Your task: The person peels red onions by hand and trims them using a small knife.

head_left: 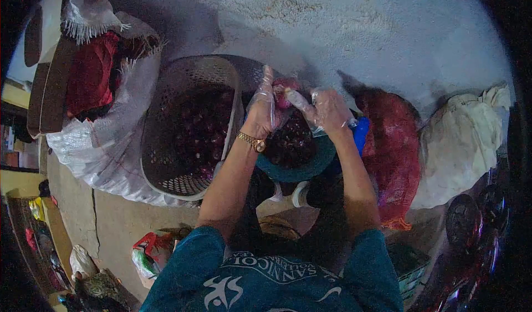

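Observation:
A red onion (284,86) is in my gloved left hand (263,108), held between the palm and fingers above a teal basin (293,173). A gold watch (252,141) sits on that wrist. My right hand (330,110), also in a clear plastic glove, reaches across with its thumb or a finger against the onion's side. The other right-hand fingers are curled. Dark pieces that look like onion skins (291,143) lie in the basin below. Left of my hands stands a tall perforated basket (185,187) with many dark red onions (202,129) inside.
A white woven sack (108,151) and a cardboard box (50,101) with red mesh stand at left. To the right are a red mesh sack (390,151) and a whitish sack (463,151). A rough wall (354,24) rises behind. A colourful plastic bag (147,254) lies on the floor.

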Tool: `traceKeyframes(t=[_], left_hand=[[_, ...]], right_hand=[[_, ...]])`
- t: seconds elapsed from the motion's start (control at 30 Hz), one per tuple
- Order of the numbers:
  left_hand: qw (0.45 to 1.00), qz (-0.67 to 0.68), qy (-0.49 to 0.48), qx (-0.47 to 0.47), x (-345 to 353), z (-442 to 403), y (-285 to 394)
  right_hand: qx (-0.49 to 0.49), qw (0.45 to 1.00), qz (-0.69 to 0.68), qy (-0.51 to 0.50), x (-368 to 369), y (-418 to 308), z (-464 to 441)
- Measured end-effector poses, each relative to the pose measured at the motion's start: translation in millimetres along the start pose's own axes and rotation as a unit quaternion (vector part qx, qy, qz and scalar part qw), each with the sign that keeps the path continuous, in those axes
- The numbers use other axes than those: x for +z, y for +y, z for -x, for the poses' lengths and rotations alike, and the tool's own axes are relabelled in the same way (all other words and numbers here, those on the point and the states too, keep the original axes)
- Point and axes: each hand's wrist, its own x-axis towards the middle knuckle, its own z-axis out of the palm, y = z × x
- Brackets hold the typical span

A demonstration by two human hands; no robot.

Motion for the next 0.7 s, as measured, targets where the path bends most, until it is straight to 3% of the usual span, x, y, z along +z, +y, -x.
traceKeyframes(t=[0.13,0.2,0.33,0.4,0.47,0.6,0.63,0.7], left_hand=[[0.998,0.028,-0.058,-0.006,-9,-4,3],[0.996,0.053,-0.074,-0.017,-6,-1,6],[0.997,0.067,-0.042,0.006,-2,3,10],[0.996,0.080,-0.043,0.002,-3,1,11],[0.997,0.077,-0.005,0.018,-7,-2,9],[0.996,0.085,-0.019,0.024,-8,-5,9],[0.995,0.093,-0.031,0.026,-8,-6,9],[0.994,0.100,-0.044,0.027,-8,-7,9]], right_hand=[[0.004,0.998,0.013,-0.054,-5,3,4],[-0.123,0.992,-0.009,0.021,5,18,8],[-0.112,0.991,-0.020,0.076,10,29,12],[0.000,1.000,0.003,-0.012,1,28,8],[0.019,1.000,0.013,-0.012,6,40,7],[0.081,0.996,0.023,-0.042,-7,31,4],[0.081,0.996,0.023,-0.042,-4,35,5],[-0.013,0.999,0.041,0.030,5,45,7]])
